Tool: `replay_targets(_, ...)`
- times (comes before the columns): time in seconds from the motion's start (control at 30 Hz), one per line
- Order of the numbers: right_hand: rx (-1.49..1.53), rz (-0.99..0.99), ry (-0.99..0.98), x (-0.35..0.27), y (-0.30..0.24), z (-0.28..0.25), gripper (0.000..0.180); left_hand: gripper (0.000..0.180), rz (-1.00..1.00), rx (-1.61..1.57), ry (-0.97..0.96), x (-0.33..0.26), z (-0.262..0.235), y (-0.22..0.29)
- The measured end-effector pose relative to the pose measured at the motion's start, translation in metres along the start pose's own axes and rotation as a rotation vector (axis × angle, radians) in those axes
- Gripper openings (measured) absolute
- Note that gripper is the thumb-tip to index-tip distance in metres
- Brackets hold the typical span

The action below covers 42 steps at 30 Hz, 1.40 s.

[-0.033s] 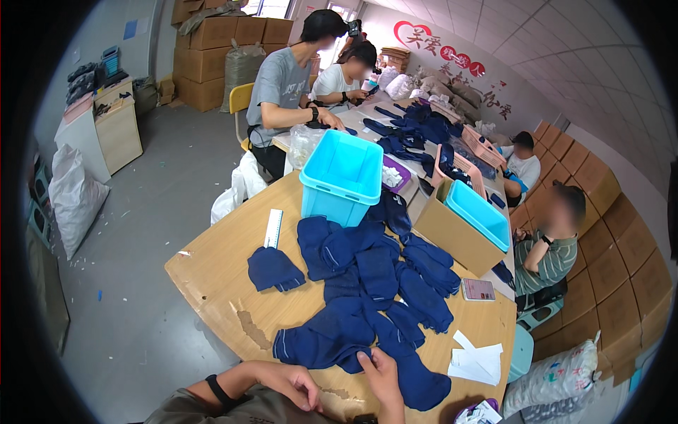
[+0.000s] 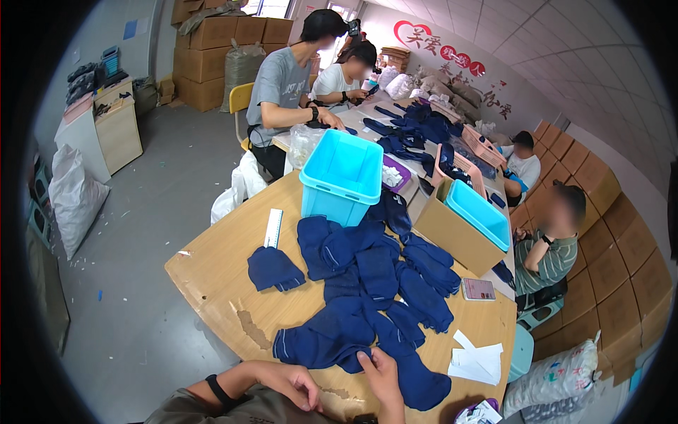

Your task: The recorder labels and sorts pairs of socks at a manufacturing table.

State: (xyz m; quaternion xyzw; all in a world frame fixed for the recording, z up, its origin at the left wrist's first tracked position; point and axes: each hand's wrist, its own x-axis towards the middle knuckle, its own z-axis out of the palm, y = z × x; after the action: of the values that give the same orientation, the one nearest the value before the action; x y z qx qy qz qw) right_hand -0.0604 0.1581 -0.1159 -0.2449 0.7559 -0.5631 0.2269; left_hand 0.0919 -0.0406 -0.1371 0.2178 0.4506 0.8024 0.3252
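Folded navy blue socks [image 2: 378,272] lie in a loose heap across the middle of the wooden table. At the near edge, my right hand [image 2: 382,376] pinches the rim of a navy sock [image 2: 321,338] between thumb and fingers. My left hand [image 2: 300,387] rests by the table's front edge, left of that sock, its fingers loosely curled in and nothing visible in them. A separate folded navy piece [image 2: 274,269] lies to the left of the heap, beside a white ruler [image 2: 273,227].
A light-blue bin [image 2: 340,185] stands behind the heap. To its right is a cardboard box [image 2: 452,233] holding another blue bin [image 2: 480,212]. A phone [image 2: 479,290] and white paper [image 2: 475,362] lie at the right. Several people sit along the adjoining tables.
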Motion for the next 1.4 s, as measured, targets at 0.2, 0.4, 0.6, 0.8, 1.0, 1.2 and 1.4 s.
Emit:
replay_targets(0.2, 0.007, 0.018, 0.007, -0.001, -0.003, 0.002, 0.028, 0.007, -0.031, -0.016, 0.013, 0.000, 0.002, 0.002)
replay_targets(0.4, -0.024, 0.025, 0.005, -0.001, -0.001, 0.000, 0.028, 0.005, -0.040, -0.021, 0.009, 0.001, 0.003, 0.004)
replay_targets(0.6, -0.025, 0.030, -0.005, -0.002, -0.007, 0.001, 0.019, 0.004, -0.053, -0.042, 0.003, 0.002, 0.001, 0.001)
replay_targets(0.8, -0.054, 0.023, -0.018, -0.002, -0.003, 0.000, 0.019, 0.005, -0.063, -0.071, 0.022, 0.002, 0.002, -0.001)
replay_targets(1.0, -0.038, 0.034, -0.022, -0.001, 0.003, 0.001, 0.018, 0.006, -0.059, -0.043, 0.011, 0.001, 0.002, 0.000)
replay_targets(1.2, -0.104, 0.030, -0.015, -0.001, 0.000, 0.000, 0.016, 0.007, -0.045, 0.007, 0.029, 0.002, 0.002, 0.001)
replay_targets(1.4, -0.076, 0.028, -0.007, -0.002, 0.001, 0.001, 0.017, 0.008, -0.037, 0.009, 0.063, 0.002, 0.004, 0.002)
